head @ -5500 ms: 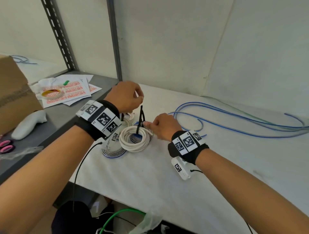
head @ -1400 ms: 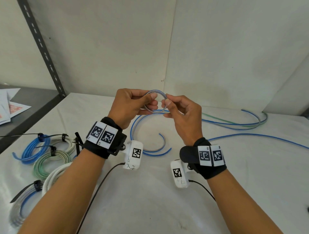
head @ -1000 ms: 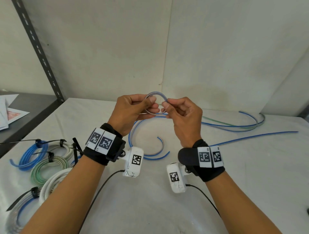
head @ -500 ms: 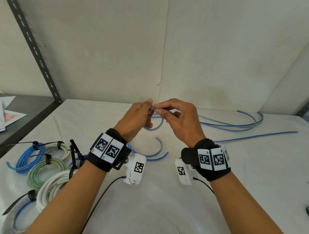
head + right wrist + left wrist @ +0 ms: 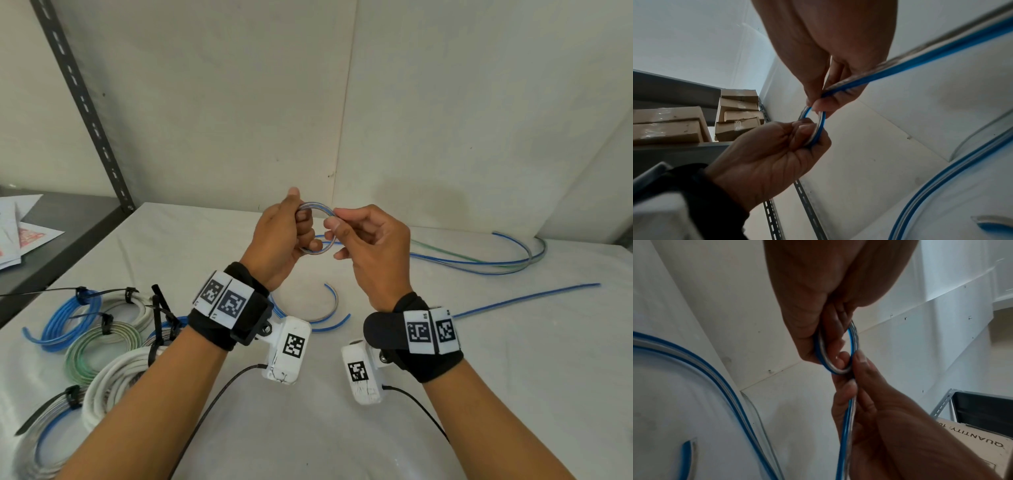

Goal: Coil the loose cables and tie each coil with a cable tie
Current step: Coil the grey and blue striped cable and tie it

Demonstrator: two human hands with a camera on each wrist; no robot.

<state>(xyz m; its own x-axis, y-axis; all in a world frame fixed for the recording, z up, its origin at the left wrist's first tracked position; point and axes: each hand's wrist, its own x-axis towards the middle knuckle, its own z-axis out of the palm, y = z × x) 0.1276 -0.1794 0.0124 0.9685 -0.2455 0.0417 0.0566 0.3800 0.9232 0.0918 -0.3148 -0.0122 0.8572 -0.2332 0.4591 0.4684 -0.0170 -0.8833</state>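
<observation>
A: Upper centre, what am I looking at?

B: I see both hands raised above the white table. The left hand grips a small loop of blue-and-clear cable, thumb and fingers curled round its left side. The right hand pinches the same cable at the loop's right edge, thumb against forefinger.

A: And the cable's free length?

B: In the left wrist view I see it run down from the loop through the right hand. More loose blue cable lies on the table behind, by the wall.

A: Lower left?

B: Finished coils, blue, green and white, lie together there, each bound with a black cable tie.
</observation>
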